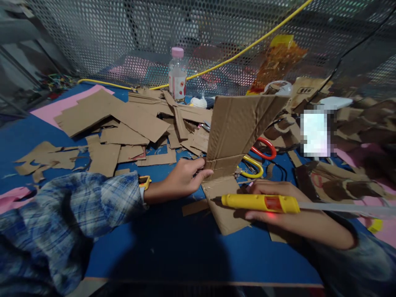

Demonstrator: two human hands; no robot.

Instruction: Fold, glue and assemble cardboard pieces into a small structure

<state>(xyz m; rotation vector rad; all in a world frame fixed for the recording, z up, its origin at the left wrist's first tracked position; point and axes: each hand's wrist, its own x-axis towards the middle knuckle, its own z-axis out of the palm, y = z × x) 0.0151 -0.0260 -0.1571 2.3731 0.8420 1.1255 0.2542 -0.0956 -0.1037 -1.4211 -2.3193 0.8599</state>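
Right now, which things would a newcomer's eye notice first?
First, the yellow glue gun in the right grip, right of centre. Beyond its tip, the upright cardboard piece, held near its lower left edge by the left grip. Farther back, a pink-capped bottle stands before the mesh panel.

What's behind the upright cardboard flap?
Past its right edge, a red handle loop and a yellow handle loop; past its left, cardboard scraps. The flap hides whatever lies between.

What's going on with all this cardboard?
A person's left hand pinches the edge of a cardboard shape, one part standing up, the other lying lower over the blue table. The right hand holds a yellow glue gun, its tip above the lower part. Cardboard scraps and a bottle sit behind.
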